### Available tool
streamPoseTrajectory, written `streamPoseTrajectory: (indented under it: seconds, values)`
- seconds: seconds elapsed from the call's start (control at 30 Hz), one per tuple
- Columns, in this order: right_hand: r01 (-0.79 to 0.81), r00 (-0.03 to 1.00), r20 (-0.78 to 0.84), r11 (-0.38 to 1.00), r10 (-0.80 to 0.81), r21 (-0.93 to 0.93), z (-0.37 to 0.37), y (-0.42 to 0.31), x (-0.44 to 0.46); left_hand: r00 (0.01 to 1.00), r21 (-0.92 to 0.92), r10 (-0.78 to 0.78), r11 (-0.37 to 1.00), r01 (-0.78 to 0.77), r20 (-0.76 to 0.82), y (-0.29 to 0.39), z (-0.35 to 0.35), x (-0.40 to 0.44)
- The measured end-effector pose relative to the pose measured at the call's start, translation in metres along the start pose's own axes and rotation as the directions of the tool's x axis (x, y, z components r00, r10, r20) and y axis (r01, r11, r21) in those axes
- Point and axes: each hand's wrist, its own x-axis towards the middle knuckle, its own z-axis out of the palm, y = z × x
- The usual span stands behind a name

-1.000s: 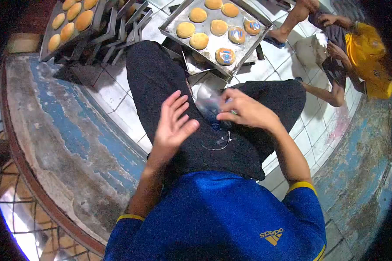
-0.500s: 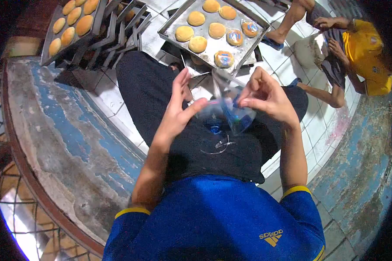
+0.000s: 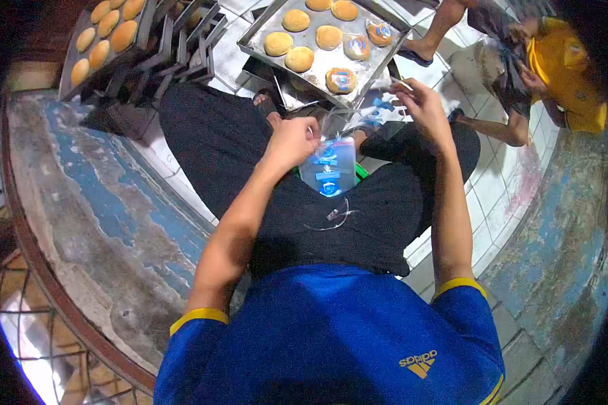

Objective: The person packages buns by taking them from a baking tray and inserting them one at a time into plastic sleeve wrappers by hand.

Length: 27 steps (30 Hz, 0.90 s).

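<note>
A clear plastic bag with blue print [image 3: 380, 113] is stretched, partly blurred, between my two hands above my lap. My right hand [image 3: 424, 113] pinches its upper right side with thumb and fingertips. Curled in at the bag's left end is my left hand [image 3: 292, 143], fingers closed on the clear film. Just below lies a stack of flat printed plastic bags [image 3: 328, 169] on my dark trousers, with something green showing at its right edge. Beyond the hands, a metal tray [image 3: 277, 62] carries several round buns [image 3: 299, 59]; some, like the wrapped bun [image 3: 341, 80], are in printed plastic.
To the left, another tray of buns [image 3: 100, 54] rests on a metal rack [image 3: 182, 54]. A thin clear loop [image 3: 334, 217] lies on my lap. At the right sits a person in a yellow shirt [image 3: 561, 67]. Worn blue-grey ledges [image 3: 108, 196] curve along both sides.
My right hand has risen and moved slightly right, drawing the bag up and away from my lap. The fingers of my left hand, spread before, are now curled closed. The stack of bags shows clearly.
</note>
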Motion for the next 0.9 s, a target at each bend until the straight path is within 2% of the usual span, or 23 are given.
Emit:
streamPoseTrajectory:
  seconds: [0.03, 0.1, 0.13, 0.2, 0.23, 0.3, 0.33, 0.37, 0.43, 0.47, 0.5, 0.53, 0.57, 0.6, 0.63, 0.67, 0.7, 0.77, 0.83, 0.9]
  values:
    - [0.000, 1.000, 0.010, 1.000, 0.000, -0.003, -0.001, -0.003, -0.001, 0.998, 0.096, -0.044, 0.995, 0.040, 0.037, -0.001, 0.009, -0.002]
    - [-0.042, 0.999, 0.015, 0.968, 0.039, 0.245, -0.002, -0.010, -0.009, 0.995, 0.323, -0.081, 0.945, 0.057, 0.061, -0.001, 0.025, -0.007]
    - [-0.059, 0.998, 0.022, 0.959, 0.055, 0.277, 0.000, -0.013, -0.010, 0.995, 0.321, -0.085, 0.945, 0.062, 0.058, 0.000, 0.029, -0.007]
    - [-0.064, 0.998, 0.021, 0.945, 0.060, 0.320, 0.002, -0.026, -0.016, 0.974, 0.492, -0.196, 0.863, 0.115, 0.116, 0.003, 0.031, -0.006]
    - [-0.071, 0.997, 0.019, 0.929, 0.069, 0.364, 0.003, -0.035, -0.020, 0.974, 0.492, -0.194, 0.863, 0.114, 0.113, 0.006, 0.031, -0.007]
    - [-0.058, 0.998, -0.001, 0.906, 0.065, 0.419, 0.005, -0.048, -0.028, 0.999, 0.600, -0.030, 0.799, 0.034, -0.017, 0.013, 0.028, -0.015]
    - [-0.048, 0.998, -0.020, 0.880, 0.065, 0.473, 0.005, -0.057, -0.030, 0.999, 0.604, -0.025, 0.796, 0.033, -0.022, 0.019, 0.018, -0.020]
    - [-0.037, 0.998, -0.031, 0.879, 0.058, 0.476, 0.006, -0.067, -0.032, 0.990, 0.324, 0.124, 0.941, -0.095, -0.070, 0.023, 0.005, -0.026]
    - [-0.076, 0.989, -0.065, 0.827, 0.134, 0.557, 0.014, -0.085, -0.041, 0.956, 0.021, 0.258, 0.966, -0.258, -0.138, 0.040, -0.011, -0.035]
    - [-0.051, 0.992, -0.057, 0.787, 0.110, 0.615, 0.020, -0.087, -0.041, 0.989, -0.549, 0.127, 0.822, -0.151, -0.082, 0.050, -0.014, -0.040]
    - [-0.015, 0.994, -0.079, 0.781, 0.081, 0.624, 0.029, -0.081, -0.040, 0.999, -0.922, 0.043, 0.388, 0.015, 0.034, 0.058, -0.017, -0.043]
    - [-0.033, 0.995, -0.054, 0.769, 0.087, 0.638, 0.035, -0.087, -0.038, 0.995, -0.931, -0.099, 0.360, 0.052, 0.017, 0.068, -0.018, -0.043]
    - [-0.054, 0.995, -0.025, 0.757, 0.092, 0.652, 0.043, -0.094, -0.037, 0.994, -0.932, -0.107, 0.358, 0.048, 0.010, 0.068, -0.025, -0.044]
    - [-0.027, 0.989, -0.092, 0.739, 0.120, 0.673, 0.050, -0.108, -0.035, 0.979, -0.933, -0.203, 0.352, 0.074, 0.001, 0.066, -0.032, -0.043]
    - [-0.032, 0.989, -0.085, 0.739, 0.120, 0.673, 0.052, -0.103, -0.027, 0.955, -0.934, -0.297, 0.343, 0.103, -0.004, 0.062, -0.037, -0.042]
    - [0.007, 0.989, -0.119, 0.776, 0.088, 0.631, 0.053, -0.093, -0.018, 0.940, -0.913, -0.335, 0.398, 0.087, -0.056, 0.055, -0.042, -0.042]
    - [0.044, 0.987, -0.152, 0.811, 0.056, 0.583, 0.055, -0.086, -0.011, 0.938, -0.895, -0.344, 0.429, 0.124, -0.035, 0.051, -0.053, -0.043]
    - [-0.018, 0.992, -0.086, 0.788, 0.090, 0.616, 0.066, -0.109, 0.006, 0.901, -0.911, -0.434, 0.380, 0.158, -0.025, 0.034, -0.069, -0.044]
    - [-0.029, 1.000, 0.021, 0.795, 0.020, 0.606, 0.080, -0.103, 0.036, 0.884, -0.877, -0.440, 0.474, 0.078, -0.159, 0.025, -0.094, -0.049]
    - [0.055, 0.990, 0.082, 0.842, -0.117, 0.537, 0.099, -0.082, 0.080, 0.819, -0.878, -0.550, 0.460, 0.133, -0.164, 0.018, -0.111, -0.047]
